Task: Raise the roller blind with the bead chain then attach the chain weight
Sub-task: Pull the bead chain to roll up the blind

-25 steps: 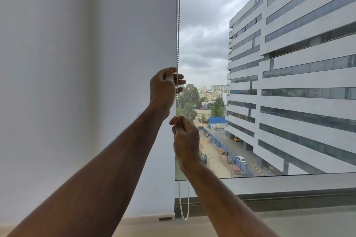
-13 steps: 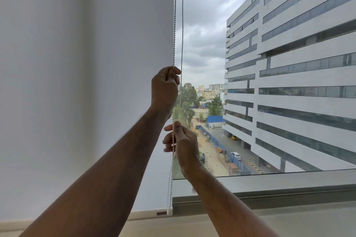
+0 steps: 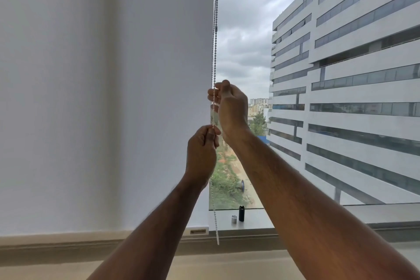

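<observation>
A white roller blind [image 3: 113,98] covers the left part of the window, its bottom rail [image 3: 197,231] low at the sill. The bead chain [image 3: 214,29] hangs along the blind's right edge, and its loop ends near the sill [image 3: 217,240]. My right hand [image 3: 230,107] is closed around the chain at mid height. Just below it, my left hand [image 3: 201,152] pinches the same chain between thumb and fingers. On the sill stand a black cylinder [image 3: 241,213] and a small silver cylinder [image 3: 234,219]; I cannot tell which of them is the chain weight.
The grey window sill [image 3: 261,220] runs along the bottom of the glass, with a beige ledge [image 3: 68,245] below it. Outside, a tall white office building [image 3: 352,75] fills the right side under a cloudy sky.
My hands have swapped places on the chain: the left hand dropped from the upper grip to the lower one, and the right hand rose above it. The blind's bottom rail stays near the sill.
</observation>
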The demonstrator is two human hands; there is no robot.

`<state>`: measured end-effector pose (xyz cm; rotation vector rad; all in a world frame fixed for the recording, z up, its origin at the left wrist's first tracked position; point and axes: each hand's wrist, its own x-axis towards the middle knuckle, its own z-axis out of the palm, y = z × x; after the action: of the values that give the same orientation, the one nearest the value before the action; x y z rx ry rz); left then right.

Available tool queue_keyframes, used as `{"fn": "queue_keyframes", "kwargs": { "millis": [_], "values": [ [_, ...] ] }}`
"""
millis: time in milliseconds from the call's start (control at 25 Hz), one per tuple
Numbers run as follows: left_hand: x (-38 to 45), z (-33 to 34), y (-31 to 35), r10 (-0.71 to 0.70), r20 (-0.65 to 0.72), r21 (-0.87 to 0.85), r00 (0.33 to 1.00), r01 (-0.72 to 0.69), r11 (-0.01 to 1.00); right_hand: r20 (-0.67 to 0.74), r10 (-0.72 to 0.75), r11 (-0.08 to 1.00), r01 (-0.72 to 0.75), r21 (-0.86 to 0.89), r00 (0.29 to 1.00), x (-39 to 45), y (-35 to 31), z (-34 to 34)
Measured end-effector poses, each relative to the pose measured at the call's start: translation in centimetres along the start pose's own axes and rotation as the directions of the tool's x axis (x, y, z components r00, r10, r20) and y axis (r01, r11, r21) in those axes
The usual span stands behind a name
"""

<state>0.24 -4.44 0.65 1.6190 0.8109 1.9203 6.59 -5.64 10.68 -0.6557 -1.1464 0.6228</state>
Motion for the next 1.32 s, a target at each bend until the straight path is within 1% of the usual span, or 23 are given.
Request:
{"fn": "queue_keyframes", "kwargs": {
  "millis": [160,320,400,520,600,680,800,920,1040,1200,1320],
  "values": [
    [-2.3,-0.2,-1.5,-0.025,0.022,0.009,0.999,0.025,1.0,0.005,0.017,0.999,-0.017,0.044,1.0,1.3,-1.0,1.4],
    [-3.2,-0.3,-1.8,-0.037,0.066,0.002,0.997,0.037,0.999,-0.084,-0.063,0.994,0.055,-0.097,0.994,1.2,0.4,1.5],
    [-3.6,-0.4,-1.9,-0.053,0.084,0.0,0.995,0.053,0.999,-0.1,-0.097,0.989,0.085,-0.121,0.99,0.7,1.0,1.3],
    [-4.0,-0.7,-2.4,-0.118,0.102,-0.048,0.988,0.123,0.991,-0.105,-0.139,0.978,0.12,-0.169,0.985,0.0,2.0,0.7],
    [-3.8,-0.9,-2.5,-0.166,0.087,-0.09,0.982,0.174,0.981,-0.1,-0.148,0.975,0.128,-0.184,0.984,-0.8,2.8,0.4],
    [-2.7,-1.1,-2.0,-0.192,0.036,-0.127,0.981,0.195,0.973,-0.104,-0.147,0.976,0.128,-0.174,0.984,-1.7,3.6,0.2],
    [-0.4,-1.2,-0.3,-0.159,-0.026,-0.135,0.987,0.154,0.979,-0.119,-0.147,0.974,0.123,-0.189,0.982,-3.1,4.6,-0.2],
    [2.0,-1.2,1.5,-0.164,-0.04,-0.135,0.986,0.157,0.978,-0.118,-0.137,0.973,0.111,-0.201,0.984,-4.5,5.5,-0.7],
    [3.8,-1.1,3.4,-0.176,-0.01,-0.197,0.984,0.171,0.965,-0.08,-0.134,0.969,0.114,-0.219,0.988,-5.5,6.3,-1.0],
    [6.1,-0.3,7.2,-0.103,0.063,-0.291,0.993,0.117,0.95,-0.055,-0.068,0.984,0.058,-0.168,0.996,-7.2,8.5,-1.3],
    [6.8,0.4,8.7,-0.085,0.062,-0.289,0.994,0.099,0.952,-0.037,-0.044,0.987,0.038,-0.155,0.998,-9.1,10.2,-1.7]
  ]
}}
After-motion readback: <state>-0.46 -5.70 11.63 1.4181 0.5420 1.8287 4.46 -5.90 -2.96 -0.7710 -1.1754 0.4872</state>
